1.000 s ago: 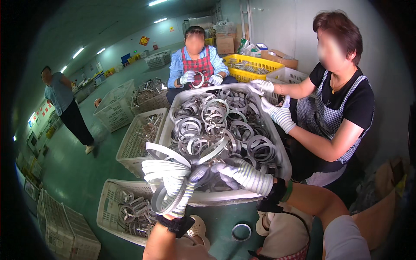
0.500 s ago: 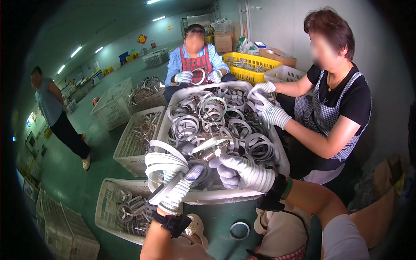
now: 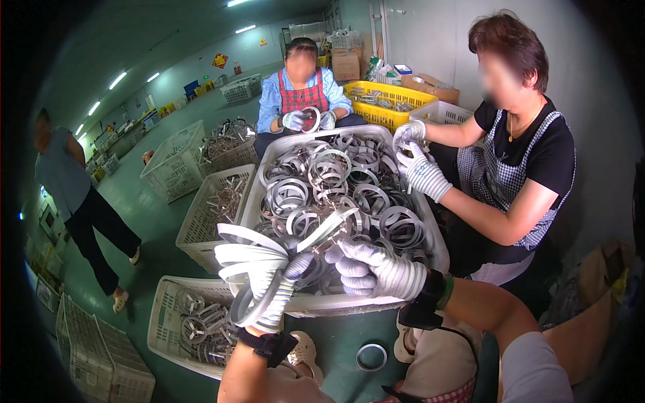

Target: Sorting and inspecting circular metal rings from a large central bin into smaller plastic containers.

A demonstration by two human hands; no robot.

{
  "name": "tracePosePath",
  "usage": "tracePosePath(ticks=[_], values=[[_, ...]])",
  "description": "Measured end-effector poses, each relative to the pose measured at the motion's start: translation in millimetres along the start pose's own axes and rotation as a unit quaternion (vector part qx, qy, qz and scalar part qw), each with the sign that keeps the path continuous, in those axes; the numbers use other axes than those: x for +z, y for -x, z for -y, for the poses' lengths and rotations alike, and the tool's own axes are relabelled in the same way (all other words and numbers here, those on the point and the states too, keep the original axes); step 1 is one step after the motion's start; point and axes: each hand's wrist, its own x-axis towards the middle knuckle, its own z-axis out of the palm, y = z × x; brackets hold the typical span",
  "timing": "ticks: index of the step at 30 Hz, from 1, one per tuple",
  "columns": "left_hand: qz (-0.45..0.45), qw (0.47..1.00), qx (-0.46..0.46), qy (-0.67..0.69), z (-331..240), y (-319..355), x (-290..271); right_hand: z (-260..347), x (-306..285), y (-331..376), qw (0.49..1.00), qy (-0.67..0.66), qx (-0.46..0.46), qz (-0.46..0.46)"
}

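My left hand [image 3: 287, 281], in a striped work glove, is closed on a thin silvery metal ring [image 3: 328, 228], held tilted over the tub. Several more pale rings [image 3: 243, 255] hang stacked round the same hand, and another sits lower by the wrist. Beside the tilted ring, my right hand [image 3: 386, 270], gloved too, has its fingers curled in a pinch. The fingertips meet near the ring's lower edge; whatever they grip is too small to tell. Under both hands lies a heap of metal rings [image 3: 402, 228] in a large white tub [image 3: 349, 306].
Two co-workers in gloves sit at the tub's far side and right side. White crates [image 3: 191, 232] of metal parts stand at left, with a yellow crate [image 3: 396, 115] behind. One ring [image 3: 371, 357] lies on the green floor near my feet. A person [image 3: 77, 201] walks at far left.
My left hand has tipped the held ring more steeply, and the stacked rings have swung left. My right hand has barely moved. The far co-worker's hands came together; the walking person has come nearer.
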Motion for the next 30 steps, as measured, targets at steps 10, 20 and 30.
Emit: tracePosePath(ticks=[10,20,30], values=[[0.217,0.930,0.095,-0.282,6.3,0.8,2.4,-0.2,-19.4,-6.5,0.958,0.208,-0.147,-0.128],[0.141,0.987,0.048,-0.059,-16.7,1.0,16.1,12.4,-24.8,-2.9,0.913,0.272,-0.230,-0.200],[0.170,0.985,0.001,-0.040,17.4,7.2,4.1,22.4,-44.6,-6.1,0.982,-0.016,-0.172,-0.080]])
